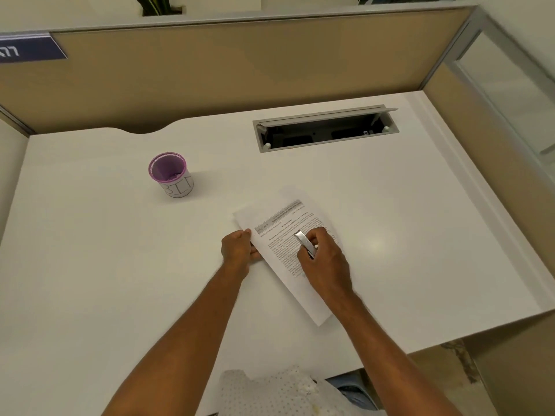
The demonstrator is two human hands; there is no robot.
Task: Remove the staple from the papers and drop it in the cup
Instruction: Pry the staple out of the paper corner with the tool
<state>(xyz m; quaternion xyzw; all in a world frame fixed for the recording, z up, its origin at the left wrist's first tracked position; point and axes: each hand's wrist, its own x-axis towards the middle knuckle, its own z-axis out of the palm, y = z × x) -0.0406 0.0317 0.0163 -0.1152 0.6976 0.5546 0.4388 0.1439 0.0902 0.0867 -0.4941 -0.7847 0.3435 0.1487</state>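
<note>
Pinching the papers' (285, 235) near-left edge, the left hand (237, 250) has its fingers curled shut on the sheets; the right hand (324, 259) grips a silver tool (305, 243) over the printed text. The papers lie skewed on a white desk (90, 265) — the top page has a grey header band and dense lines; the staple is too small to make out. The cup (171, 175), purple-rimmed with a white label, stands well apart to the left. Behind it all are tan partitions (240, 70) and an open cable tray (326, 129).
</note>
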